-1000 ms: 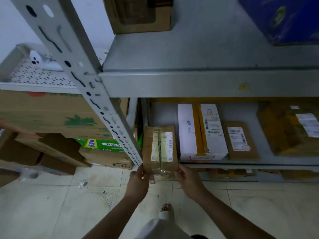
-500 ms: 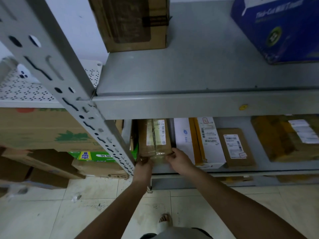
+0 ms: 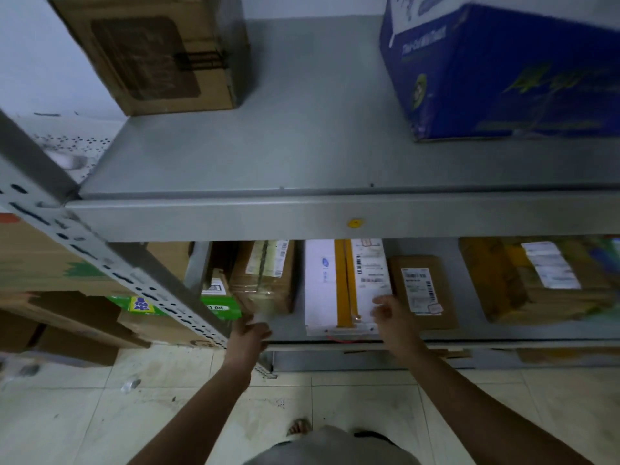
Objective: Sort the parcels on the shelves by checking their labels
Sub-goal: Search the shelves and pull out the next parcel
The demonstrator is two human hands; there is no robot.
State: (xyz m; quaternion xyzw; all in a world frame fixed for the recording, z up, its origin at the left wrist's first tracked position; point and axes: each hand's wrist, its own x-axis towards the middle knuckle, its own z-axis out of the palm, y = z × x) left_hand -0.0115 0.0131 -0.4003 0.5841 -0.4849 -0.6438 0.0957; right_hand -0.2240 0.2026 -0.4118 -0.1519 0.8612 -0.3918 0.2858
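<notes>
from the head view, the brown parcel (image 3: 265,280), wrapped in clear tape with a white barcode label on top, lies at the left end of the lower shelf (image 3: 476,335), near its front edge. your left hand (image 3: 250,330) meets its near corner, but blur hides whether it grips. your right hand (image 3: 394,313) hovers released, fingers loose, over the white parcel (image 3: 318,286) beside it.

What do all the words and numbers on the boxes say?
Blue box: white lettering, too blurred to read.
White parcel: barcode label, too small.
Flat brown parcel: label too small.
Taped brown parcel: label blurred.
Green box: yellow sign, blurred.
So nothing is readable.
</notes>
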